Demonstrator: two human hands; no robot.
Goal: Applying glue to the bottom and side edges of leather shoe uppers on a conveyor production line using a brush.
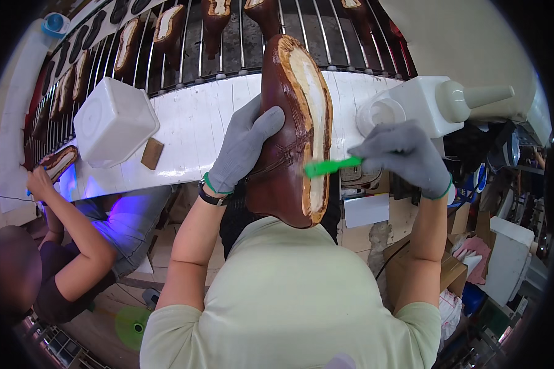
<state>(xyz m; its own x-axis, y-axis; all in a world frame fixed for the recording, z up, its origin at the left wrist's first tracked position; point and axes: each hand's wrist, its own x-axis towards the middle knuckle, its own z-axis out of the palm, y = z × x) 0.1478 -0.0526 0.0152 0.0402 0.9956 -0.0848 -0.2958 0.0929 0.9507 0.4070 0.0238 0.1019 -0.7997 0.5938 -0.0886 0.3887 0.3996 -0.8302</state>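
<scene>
A dark brown leather boot (277, 184) is held up in front of me, its underside facing right and showing a pale centre with a rough tan border. My left hand (246, 144), in a grey glove, grips the boot's side, thumb across the leather. In my gloved right hand (406, 154) is a green-handled brush (333, 166). The brush's head, slightly blurred, meets the border of the underside near its middle. Right behind that hand, a round white cup (380, 114) sits on the white bench (194, 123).
Beyond the bench, a metal roller rack (240, 46) carries several similar boots and black soles (95, 29). A white plastic container (114, 123) and small brown block (152, 154) lie left; a white nozzle bottle (421, 104) lies right. At far left, a co-worker handles another boot (61, 162).
</scene>
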